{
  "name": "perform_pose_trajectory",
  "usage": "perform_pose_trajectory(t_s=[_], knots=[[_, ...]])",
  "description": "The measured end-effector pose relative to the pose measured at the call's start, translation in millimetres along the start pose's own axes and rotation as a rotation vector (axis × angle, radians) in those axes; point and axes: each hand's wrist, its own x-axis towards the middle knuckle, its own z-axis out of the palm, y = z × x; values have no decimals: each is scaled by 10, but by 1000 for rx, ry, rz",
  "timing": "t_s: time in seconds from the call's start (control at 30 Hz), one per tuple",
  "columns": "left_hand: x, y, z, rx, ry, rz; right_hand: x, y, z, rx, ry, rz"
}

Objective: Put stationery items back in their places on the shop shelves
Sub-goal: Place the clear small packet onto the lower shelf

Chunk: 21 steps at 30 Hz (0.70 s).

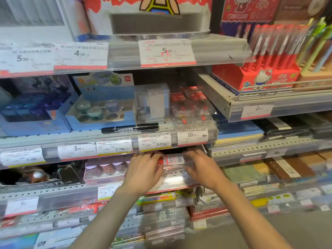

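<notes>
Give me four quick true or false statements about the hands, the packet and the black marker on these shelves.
1. Both hands, left hand and right hand, are on the clear packet. True.
2. The black marker stands upright. False: it lies flat along the shelf edge.
3. The marker is on the shelf above the hands. True.
4. The left hand holds the marker. False: the marker lies untouched.

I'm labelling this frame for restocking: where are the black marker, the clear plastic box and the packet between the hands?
black marker (129, 128), head view, middle of its barrel
clear plastic box (152, 102), head view, front face
packet (173, 159), head view, barcode label
</notes>
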Motion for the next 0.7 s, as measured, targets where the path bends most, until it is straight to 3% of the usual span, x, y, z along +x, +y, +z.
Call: perform_pose_trajectory(t_s=[0.1,0.37,0.7], knots=[[71,-4,69,-9,-90,16,89,-22,11,-114,-88,-5],[93,-87,219,2,-133,35,117,16,152,-127,-12,-8],[-2,-67,184,-101,-28,41,32,44,-20,-128,52,-65]])
